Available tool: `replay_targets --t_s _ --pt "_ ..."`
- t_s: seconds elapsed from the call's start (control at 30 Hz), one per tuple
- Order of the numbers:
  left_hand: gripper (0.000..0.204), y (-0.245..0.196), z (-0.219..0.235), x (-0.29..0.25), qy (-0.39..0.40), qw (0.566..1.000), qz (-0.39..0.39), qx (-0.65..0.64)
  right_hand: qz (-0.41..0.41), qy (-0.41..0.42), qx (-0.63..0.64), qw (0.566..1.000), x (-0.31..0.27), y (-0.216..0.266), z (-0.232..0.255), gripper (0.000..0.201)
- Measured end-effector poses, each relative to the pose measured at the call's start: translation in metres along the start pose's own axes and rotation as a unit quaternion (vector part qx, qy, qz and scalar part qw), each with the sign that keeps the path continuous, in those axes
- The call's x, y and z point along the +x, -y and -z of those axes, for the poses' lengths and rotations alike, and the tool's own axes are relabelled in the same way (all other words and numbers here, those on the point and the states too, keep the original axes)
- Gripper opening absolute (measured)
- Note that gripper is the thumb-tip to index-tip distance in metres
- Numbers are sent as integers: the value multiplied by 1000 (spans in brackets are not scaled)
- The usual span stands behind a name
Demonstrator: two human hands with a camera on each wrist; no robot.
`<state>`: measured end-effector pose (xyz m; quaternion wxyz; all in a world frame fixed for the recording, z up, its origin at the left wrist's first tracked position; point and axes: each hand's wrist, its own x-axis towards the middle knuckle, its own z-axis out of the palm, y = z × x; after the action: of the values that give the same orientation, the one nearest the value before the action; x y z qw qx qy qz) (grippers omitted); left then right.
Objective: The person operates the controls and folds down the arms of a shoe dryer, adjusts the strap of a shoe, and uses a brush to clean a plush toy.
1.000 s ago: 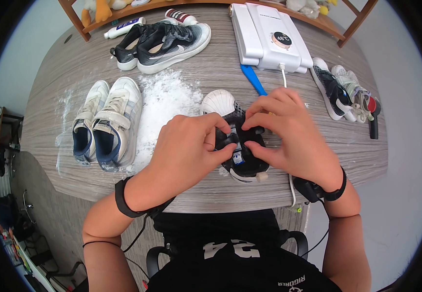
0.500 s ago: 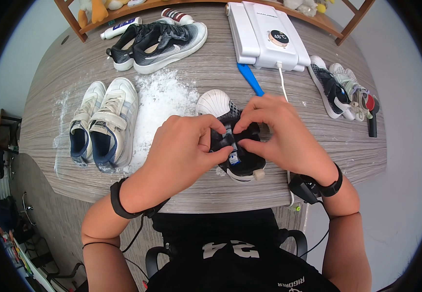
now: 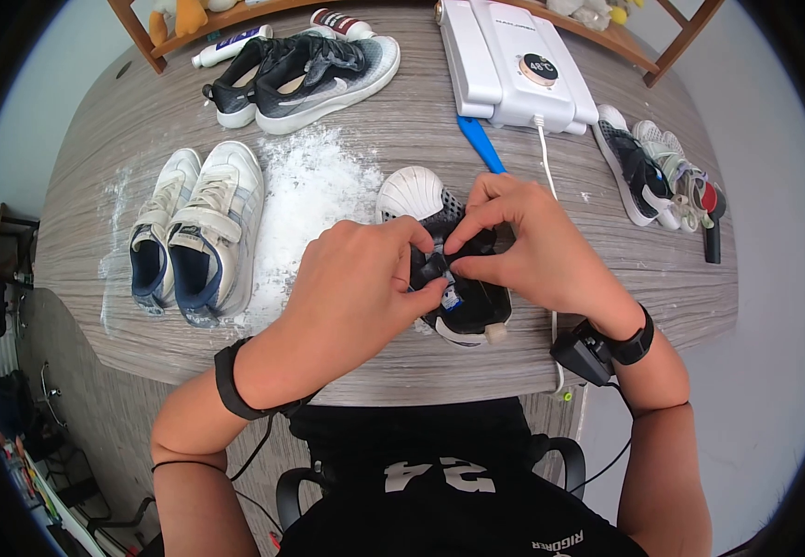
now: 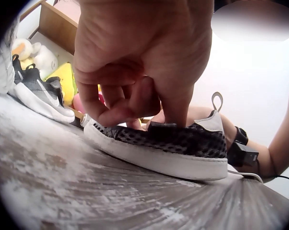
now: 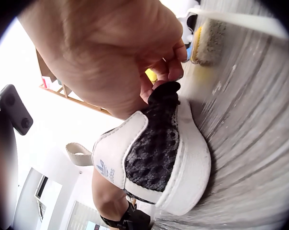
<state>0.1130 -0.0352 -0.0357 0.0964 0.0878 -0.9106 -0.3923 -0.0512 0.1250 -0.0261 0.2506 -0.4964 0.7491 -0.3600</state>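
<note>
A black mesh shoe with a white ribbed toe (image 3: 410,193) stands upright on the table, its toe away from the person. Thumb and index finger of the left hand (image 3: 351,283) pinch black material at the left of its opening; the right hand (image 3: 546,251) pinches close beside, the fingertips of both hands nearly meeting over the tongue label (image 3: 452,298). In the left wrist view the left hand (image 4: 144,57) reaches down onto the shoe (image 4: 159,155). Fingers of the right hand (image 5: 115,52) are at a black flap (image 5: 164,93) in the right wrist view.
White shoes (image 3: 217,227) and spilled white powder (image 3: 314,176) lie left; grey-black sneakers (image 3: 328,84) and tubes (image 3: 233,45) are behind. A white device (image 3: 519,70), its cable (image 3: 545,158) and a blue handle (image 3: 480,144) lie beyond the hands. More shoes (image 3: 630,172) stand right.
The right thumb and index finger have drawn closer together and nearer the left fingertips. The left hand keeps its pinch, and the shoe stays nearly in place.
</note>
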Motion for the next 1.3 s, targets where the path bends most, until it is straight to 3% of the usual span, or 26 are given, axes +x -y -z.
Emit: replay_targets --t_s 0.2,0.27,0.6,0.8,1.07,1.3 --pt "24 1 -2 -1 -9 1000 -17 15 5 14 28 1000 2 -6 -1 21" --pt "24 1 -2 -2 -14 999 -24 20 53 0 -9 999 2 -10 -2 21" --pt "25 4 -2 -2 -32 999 -36 8 48 19 5 999 1 -11 -3 17" --pt "27 0 1 -3 -49 998 -39 4 71 6 64 995 0 -19 -3 19" --pt "22 -5 -8 -10 -120 990 -78 13 80 63 191 976 7 -28 -1 18" --pt "23 -5 -12 -10 -155 980 -119 32 65 84 225 969 6 -30 3 16"
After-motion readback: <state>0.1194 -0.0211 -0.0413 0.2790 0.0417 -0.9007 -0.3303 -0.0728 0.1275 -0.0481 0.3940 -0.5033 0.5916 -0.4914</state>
